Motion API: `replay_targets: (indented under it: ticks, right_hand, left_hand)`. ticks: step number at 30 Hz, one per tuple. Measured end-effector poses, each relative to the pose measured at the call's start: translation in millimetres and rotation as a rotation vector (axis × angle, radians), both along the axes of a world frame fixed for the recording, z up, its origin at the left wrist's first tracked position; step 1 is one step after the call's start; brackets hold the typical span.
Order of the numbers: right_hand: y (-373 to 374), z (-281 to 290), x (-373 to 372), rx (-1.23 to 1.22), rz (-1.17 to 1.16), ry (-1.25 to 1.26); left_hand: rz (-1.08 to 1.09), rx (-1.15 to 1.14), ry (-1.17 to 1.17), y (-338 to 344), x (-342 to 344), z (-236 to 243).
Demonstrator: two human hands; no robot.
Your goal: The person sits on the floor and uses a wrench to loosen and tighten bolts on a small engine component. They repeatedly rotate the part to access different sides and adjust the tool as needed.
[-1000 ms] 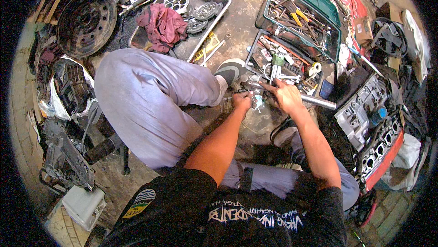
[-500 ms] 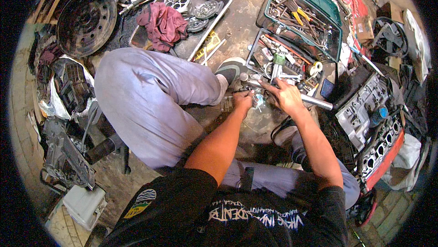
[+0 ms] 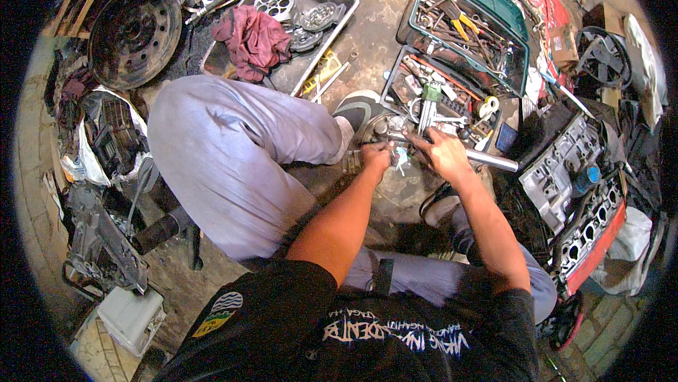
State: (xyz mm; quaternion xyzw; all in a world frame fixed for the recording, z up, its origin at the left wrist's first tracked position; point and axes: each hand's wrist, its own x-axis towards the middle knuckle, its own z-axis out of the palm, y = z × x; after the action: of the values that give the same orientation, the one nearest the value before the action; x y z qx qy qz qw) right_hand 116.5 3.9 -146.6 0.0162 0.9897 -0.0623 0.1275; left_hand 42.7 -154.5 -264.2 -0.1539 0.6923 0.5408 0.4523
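My right hand (image 3: 445,152) is closed around a hammer (image 3: 498,161). Its silver tubular handle sticks out to the right of the hand, and its rounded metal head lies to the left, above my left fingers. My left hand (image 3: 377,157) is closed with its fingers pinched together low over the ground; what is in them is hidden. Just right of these fingers lies a small pale blue-white scrap (image 3: 401,159). A wrench (image 3: 450,120) and a green-and-silver tool (image 3: 430,99) lie just beyond my right hand, at the near side of an open tool tray (image 3: 388,87).
A green toolbox (image 3: 524,75) full of hand tools stands far right. A grey tub (image 3: 346,4) with metal parts and a maroon cloth (image 3: 252,39) is far left, beside a wheel rim (image 3: 134,34). Engine parts (image 3: 561,170) lie right. My shoe (image 3: 359,108) is close to my left hand.
The hammer has shifted slightly to the right and nearer me, its head turning a little over my left fingers. My left hand has barely moved.
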Motion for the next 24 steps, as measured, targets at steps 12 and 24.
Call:
replay_targets:
  ticks: [12, 24]
  right_hand:
    - [5, -3, 4, -0.002, -0.038, -0.023]
    - [39, -68, 53, -0.182, -0.617, 0.084]
  left_hand:
    - [0.046, 0.134, -0.108, -3, 4, -28]
    - [0.061, 0.165, -0.153, 0, 5, -34]
